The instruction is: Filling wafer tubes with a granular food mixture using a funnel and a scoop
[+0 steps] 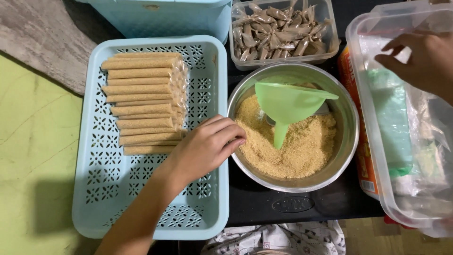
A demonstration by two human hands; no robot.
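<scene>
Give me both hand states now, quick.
Left hand: fingers curled at the steel bowl rim, holding nothing visible.
Right hand: open, empty, over the clear plastic bin.

Shiny metal bowl [347, 141], matt green plastic funnel [288, 104], perforated pale-blue plastic basket [101, 189], glossy clear tub [368, 94].

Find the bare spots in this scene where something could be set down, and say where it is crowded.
Free: blue tray's near half, below the stacked sticks, left of the left hand; dark strip below the steel bowl. Crowded: bowl with funnel, clear bin.
</scene>
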